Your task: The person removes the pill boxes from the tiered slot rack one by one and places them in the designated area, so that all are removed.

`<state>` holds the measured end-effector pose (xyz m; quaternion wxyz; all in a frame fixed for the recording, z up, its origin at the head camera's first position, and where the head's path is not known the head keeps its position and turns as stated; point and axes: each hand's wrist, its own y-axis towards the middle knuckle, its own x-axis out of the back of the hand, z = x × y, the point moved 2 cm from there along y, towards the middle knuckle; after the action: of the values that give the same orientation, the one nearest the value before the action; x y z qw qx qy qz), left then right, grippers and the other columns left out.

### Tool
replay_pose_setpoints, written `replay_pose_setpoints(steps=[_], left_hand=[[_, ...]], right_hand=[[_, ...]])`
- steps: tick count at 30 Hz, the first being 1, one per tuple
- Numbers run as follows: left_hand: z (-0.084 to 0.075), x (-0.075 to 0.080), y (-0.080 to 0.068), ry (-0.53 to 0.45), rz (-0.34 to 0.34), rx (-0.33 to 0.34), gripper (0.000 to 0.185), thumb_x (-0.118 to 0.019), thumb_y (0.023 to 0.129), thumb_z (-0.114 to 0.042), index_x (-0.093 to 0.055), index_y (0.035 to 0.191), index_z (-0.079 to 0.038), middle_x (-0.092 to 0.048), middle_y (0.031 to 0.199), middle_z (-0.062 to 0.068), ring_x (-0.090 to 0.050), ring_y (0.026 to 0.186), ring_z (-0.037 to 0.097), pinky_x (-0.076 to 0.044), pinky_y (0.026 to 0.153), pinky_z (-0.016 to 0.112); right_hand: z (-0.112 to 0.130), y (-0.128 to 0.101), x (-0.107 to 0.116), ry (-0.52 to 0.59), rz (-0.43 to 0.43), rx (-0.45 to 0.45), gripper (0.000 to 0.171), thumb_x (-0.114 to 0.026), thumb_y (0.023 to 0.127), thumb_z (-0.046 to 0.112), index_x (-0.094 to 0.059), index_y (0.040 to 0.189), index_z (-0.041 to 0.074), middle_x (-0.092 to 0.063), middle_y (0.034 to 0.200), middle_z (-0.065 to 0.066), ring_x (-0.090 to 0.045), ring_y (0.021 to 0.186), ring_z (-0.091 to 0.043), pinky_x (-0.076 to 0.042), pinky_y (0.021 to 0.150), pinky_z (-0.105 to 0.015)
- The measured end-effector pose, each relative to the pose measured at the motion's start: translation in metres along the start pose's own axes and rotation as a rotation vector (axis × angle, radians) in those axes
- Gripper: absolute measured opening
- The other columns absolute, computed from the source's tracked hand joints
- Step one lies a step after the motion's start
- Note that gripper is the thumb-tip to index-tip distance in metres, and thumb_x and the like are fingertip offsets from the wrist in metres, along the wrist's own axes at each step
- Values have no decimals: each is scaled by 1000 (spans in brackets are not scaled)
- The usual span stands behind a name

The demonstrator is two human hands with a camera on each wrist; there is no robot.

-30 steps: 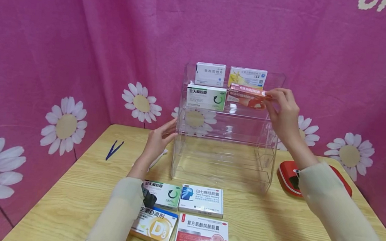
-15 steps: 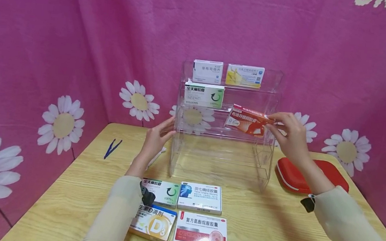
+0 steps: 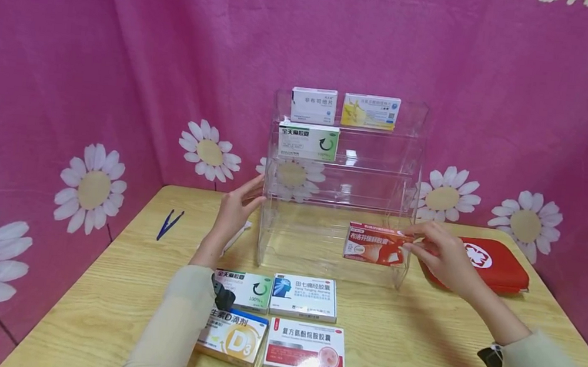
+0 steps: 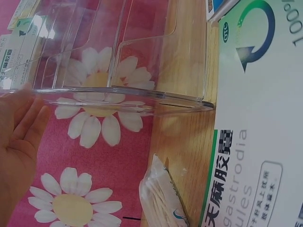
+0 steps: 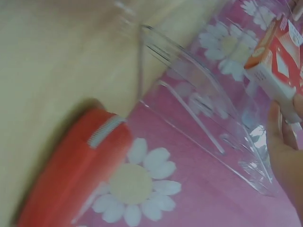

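My right hand (image 3: 438, 253) pinches the right end of a red medicine box (image 3: 370, 244), held in front of the lower right part of a clear acrylic display rack (image 3: 345, 205). In the right wrist view the same medicine box (image 5: 279, 59) appears at the upper right. Against the rack's left side rest the extended fingers of my left hand (image 3: 233, 210). A white box (image 3: 313, 105) and a yellow-white box (image 3: 370, 112) stand on the rack's top tier. One tier below, at the left, is a green-white capsule box (image 3: 307, 141).
Medicine boxes lie in front of the rack: a green-white one (image 3: 248, 292), a blue-white one (image 3: 304, 297), an orange D3 one (image 3: 232, 340) and a red-white one (image 3: 304, 350). Blue tweezers (image 3: 169, 226) and bagged cotton swabs (image 4: 163, 198) lie left; a red zipped case (image 3: 501, 265) sits right.
My right hand has brought the red medicine box down from the second tier to the rack's lower part. The left hand has stayed at the rack's side.
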<state>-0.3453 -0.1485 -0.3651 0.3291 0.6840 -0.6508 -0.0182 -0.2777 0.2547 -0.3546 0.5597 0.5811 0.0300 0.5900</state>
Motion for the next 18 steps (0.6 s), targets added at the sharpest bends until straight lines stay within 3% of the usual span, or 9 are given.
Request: replay_pose_setpoints(steps=[6, 13, 18], left_hand=[[1, 1, 1, -9, -10, -3, 53, -63, 93, -5, -50, 143, -13, -62, 134, 16, -64, 120, 30, -55, 102, 35], [0, 1, 1, -13, -11, -7, 52, -64, 93, -5, -51, 143, -12, -62, 134, 16, -64, 120, 30, -55, 101, 34], [-1, 0, 1, -19, -9, -9, 52, -63, 93, -5, -51, 142, -12, -62, 134, 16, -64, 120, 30, -55, 102, 35]], right_hand=[[-3, -26, -7, 65, 143, -23, 33, -79, 74, -4, -70, 101, 12, -65, 88, 3, -57, 75, 3, -47, 59, -7], [-7, -46, -17, 212, 316, -117, 24, -76, 81, 3, -68, 102, 11, -70, 93, -4, -63, 82, 1, -60, 66, -15], [-12, -55, -23, 220, 404, -188, 21, -75, 84, 10, -67, 104, 13, -70, 97, -4, -61, 84, 2, -62, 71, -18]])
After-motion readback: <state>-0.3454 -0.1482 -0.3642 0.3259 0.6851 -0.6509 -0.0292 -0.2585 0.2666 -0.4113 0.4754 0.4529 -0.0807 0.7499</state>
